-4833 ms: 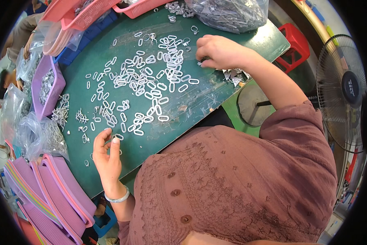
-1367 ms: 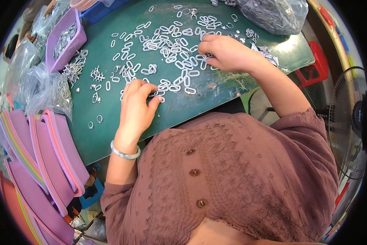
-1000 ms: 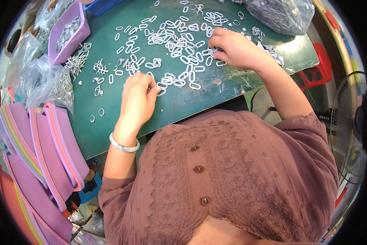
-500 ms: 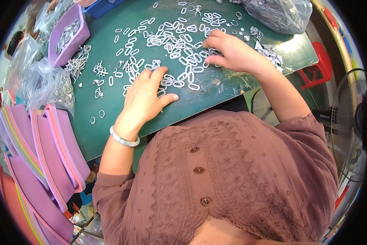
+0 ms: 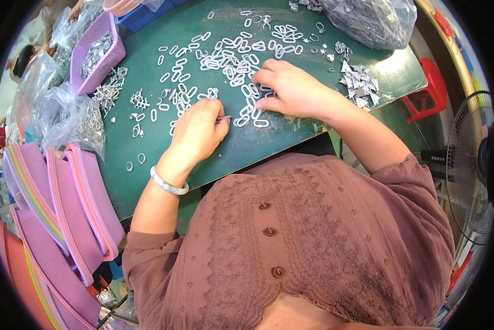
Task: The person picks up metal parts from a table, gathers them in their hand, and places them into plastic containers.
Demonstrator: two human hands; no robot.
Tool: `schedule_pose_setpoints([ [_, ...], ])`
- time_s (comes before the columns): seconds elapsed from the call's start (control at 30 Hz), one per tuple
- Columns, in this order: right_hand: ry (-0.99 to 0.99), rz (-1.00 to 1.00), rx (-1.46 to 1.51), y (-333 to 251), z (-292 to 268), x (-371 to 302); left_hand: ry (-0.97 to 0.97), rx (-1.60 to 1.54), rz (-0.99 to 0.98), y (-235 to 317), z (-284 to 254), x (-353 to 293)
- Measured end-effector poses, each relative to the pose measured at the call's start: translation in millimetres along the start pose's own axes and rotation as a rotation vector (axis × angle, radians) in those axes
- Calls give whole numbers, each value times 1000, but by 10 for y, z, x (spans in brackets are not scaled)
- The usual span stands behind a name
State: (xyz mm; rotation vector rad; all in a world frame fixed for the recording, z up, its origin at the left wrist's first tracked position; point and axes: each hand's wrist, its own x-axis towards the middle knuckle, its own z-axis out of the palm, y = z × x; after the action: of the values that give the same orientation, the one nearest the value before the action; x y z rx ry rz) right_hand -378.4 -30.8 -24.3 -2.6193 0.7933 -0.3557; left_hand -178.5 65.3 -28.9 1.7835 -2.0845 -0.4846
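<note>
Many silvery oval metal links [image 5: 240, 71] lie scattered over the green tabletop [image 5: 247, 146]. My left hand [image 5: 197, 129], with a pale bangle [image 5: 169, 184] on its wrist, is closed at the left of the links. A thin grey edge of what looks like an oval link [image 5: 224, 117] pokes out between its thumb and forefinger. My right hand [image 5: 294, 91] rests with bent, parted fingers over the right side of the spread. Its fingertips touch links there, and some are hidden under the palm.
A purple basket [image 5: 95, 82] of metal parts and clear plastic bags [image 5: 71, 118] line the left side. Purple baskets [image 5: 76, 203] are stacked below them. Triangular pieces [image 5: 360, 82] and a full bag [image 5: 368, 22] lie at right. A red stool [image 5: 426, 91] and fan [image 5: 467, 165] stand beyond.
My left hand has closed its fingers, and a grey edge now shows at its thumb. My right hand has moved left and nearer to me over the links.
</note>
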Motion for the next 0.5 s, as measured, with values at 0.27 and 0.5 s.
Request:
schedule_pose_setpoints([
  [0.27,-33,-24,-133,-267,137,57,-69,-827,-417,-118,-44,-26],
  [0.5,-77,-59,-31,-234,192,128,-61,-1392,-513,-151,-84,-104],
])
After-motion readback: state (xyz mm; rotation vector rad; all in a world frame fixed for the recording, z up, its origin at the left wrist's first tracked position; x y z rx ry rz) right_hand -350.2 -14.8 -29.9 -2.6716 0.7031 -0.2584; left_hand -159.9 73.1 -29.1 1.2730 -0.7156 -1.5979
